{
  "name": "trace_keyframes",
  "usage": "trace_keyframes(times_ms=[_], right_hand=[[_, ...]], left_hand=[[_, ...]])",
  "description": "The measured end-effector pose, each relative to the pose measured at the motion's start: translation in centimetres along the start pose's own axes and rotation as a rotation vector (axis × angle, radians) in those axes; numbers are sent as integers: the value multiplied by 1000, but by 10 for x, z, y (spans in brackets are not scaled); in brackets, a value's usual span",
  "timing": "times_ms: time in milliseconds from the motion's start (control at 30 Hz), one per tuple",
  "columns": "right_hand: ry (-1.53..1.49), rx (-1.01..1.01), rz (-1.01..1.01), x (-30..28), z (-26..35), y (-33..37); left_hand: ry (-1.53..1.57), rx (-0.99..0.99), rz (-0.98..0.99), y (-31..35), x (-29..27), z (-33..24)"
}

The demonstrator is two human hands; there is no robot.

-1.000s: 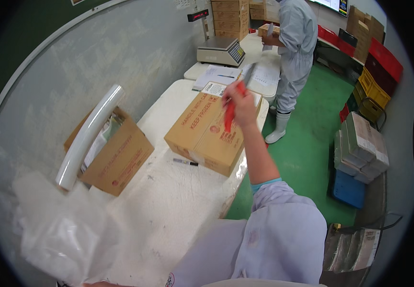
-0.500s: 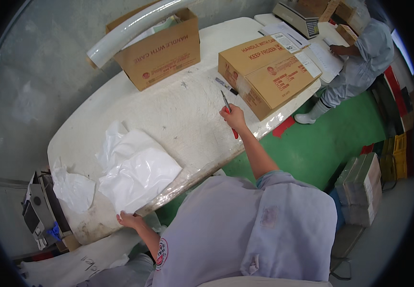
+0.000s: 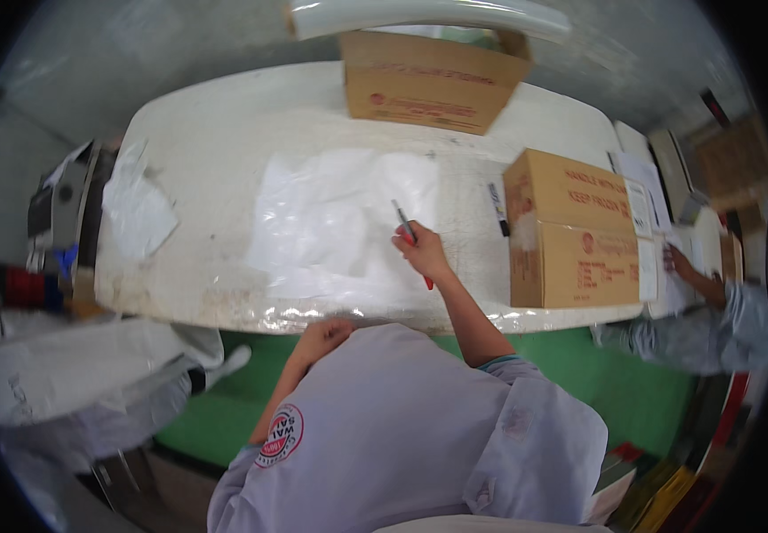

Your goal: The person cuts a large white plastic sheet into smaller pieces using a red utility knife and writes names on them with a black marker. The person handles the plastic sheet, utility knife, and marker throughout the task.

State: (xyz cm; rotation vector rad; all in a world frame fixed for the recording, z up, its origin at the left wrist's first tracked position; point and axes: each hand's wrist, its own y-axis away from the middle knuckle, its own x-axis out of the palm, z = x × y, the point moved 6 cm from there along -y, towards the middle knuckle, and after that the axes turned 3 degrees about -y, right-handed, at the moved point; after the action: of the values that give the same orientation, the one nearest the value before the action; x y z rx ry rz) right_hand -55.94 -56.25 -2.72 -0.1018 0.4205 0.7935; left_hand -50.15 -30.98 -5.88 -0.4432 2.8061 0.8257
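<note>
My right hand [image 3: 421,251] is closed around a slim red-handled tool [image 3: 427,282] with a dark, pointed grey end directed away from me. It is over the right part of a thin white plastic sheet [image 3: 313,231] spread on the table. The tool's exact kind is unclear. At the table's near edge, beside my body, my left hand [image 3: 323,338] has curled fingers; whether they grip anything cannot be made out. A black-and-white marker [image 3: 498,210] lies right of the sheet, next to a closed cardboard box [image 3: 570,231].
An open carton [image 3: 428,84] stands at the back, with a large plastic-film roll [image 3: 428,13] above it. A crumpled white bag [image 3: 138,209] lies at the table's [image 3: 179,275] left end. On the right, a co-worker's hand [image 3: 690,271] rests near papers. Another white-clothed figure [image 3: 91,382] is at left.
My view has turned, so the table appears more level. The crumpled white plastic now lies spread flat. My left hand, which was at its corner, is now close to my body.
</note>
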Motion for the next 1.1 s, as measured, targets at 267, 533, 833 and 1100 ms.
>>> trace_keyframes(times_ms=[267,533,833,1100], right_hand=[[306,-248,265,78,21,19],[740,97,86,35,-39,5],[-435,89,-46,37,30,-11],[-924,-682,-237,-96,237,21]], left_hand=[[26,-5,-805,5,-96,41],[-222,-146,-506,-76,-65,40],[-399,247,-346,-101,-56,-18],[-51,211,-756,-91,-185,-13]])
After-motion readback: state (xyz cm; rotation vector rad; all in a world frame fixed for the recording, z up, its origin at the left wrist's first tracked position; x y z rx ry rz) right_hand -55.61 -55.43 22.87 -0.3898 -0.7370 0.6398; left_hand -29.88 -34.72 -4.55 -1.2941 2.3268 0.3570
